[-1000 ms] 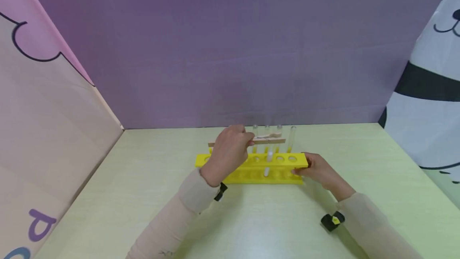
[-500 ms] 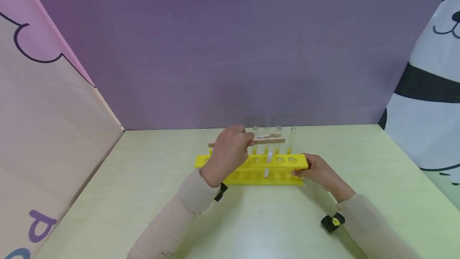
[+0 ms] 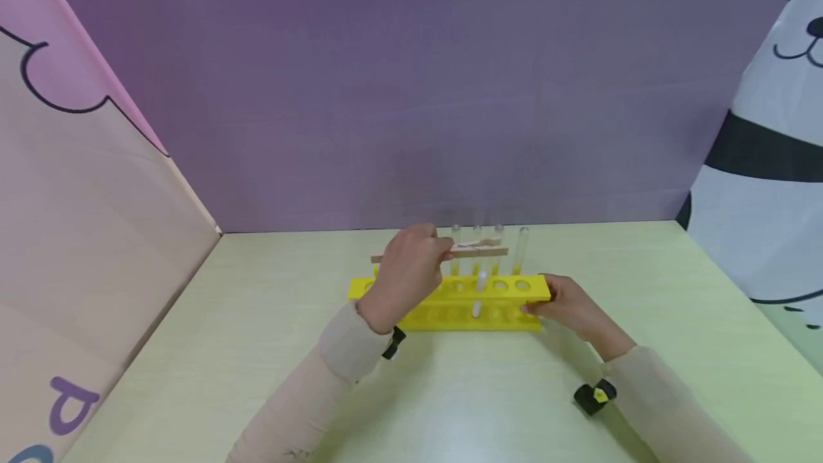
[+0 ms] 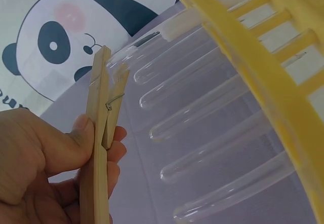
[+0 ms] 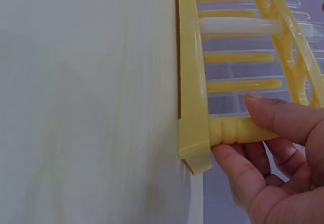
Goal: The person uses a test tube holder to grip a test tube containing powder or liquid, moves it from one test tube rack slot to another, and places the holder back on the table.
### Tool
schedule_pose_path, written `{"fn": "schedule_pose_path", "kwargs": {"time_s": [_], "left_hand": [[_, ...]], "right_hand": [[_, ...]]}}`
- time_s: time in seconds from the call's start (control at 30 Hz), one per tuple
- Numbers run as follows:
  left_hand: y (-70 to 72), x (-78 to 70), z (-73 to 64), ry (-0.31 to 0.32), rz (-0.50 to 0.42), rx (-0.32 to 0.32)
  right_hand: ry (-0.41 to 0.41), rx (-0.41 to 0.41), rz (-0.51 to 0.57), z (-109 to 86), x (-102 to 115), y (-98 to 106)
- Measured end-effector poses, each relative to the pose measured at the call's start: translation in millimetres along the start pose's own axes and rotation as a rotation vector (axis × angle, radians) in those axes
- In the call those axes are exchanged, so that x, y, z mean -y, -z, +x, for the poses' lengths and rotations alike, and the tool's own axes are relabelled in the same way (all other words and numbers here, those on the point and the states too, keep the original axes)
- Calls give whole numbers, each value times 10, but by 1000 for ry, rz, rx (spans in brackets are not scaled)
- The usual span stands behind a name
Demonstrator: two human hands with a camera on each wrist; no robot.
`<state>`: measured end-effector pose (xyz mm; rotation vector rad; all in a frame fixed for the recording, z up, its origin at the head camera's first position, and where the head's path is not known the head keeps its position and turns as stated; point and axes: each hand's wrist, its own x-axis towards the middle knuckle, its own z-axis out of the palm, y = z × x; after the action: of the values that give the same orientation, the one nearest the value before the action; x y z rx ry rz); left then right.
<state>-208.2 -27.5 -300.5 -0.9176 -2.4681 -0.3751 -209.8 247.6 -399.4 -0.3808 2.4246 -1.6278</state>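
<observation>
Head view: the yellow rack (image 3: 456,296) stands near the far edge of the table (image 3: 476,391), its right end clamped between thumb and fingers of the right hand (image 3: 572,302), presumably for steadiness. The left hand (image 3: 408,274) pinches the wooden clamp (image 4: 101,127) beside the test tubes' (image 4: 192,111) rounded ends, probably for easy reach.

Pale green-tinted tabletop (image 3: 193,349), yellow test-tube rack (image 3: 431,321) standing upright on it, nearer the far edge
</observation>
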Motion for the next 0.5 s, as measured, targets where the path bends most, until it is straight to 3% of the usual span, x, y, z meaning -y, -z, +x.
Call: {"fn": "schedule_pose_path", "kwargs": {"time_s": [0.5], "left_hand": [[-27, 13, -22, 0, -11, 1]], "right_hand": [[-2, -1, -10, 4, -1, 6]]}}
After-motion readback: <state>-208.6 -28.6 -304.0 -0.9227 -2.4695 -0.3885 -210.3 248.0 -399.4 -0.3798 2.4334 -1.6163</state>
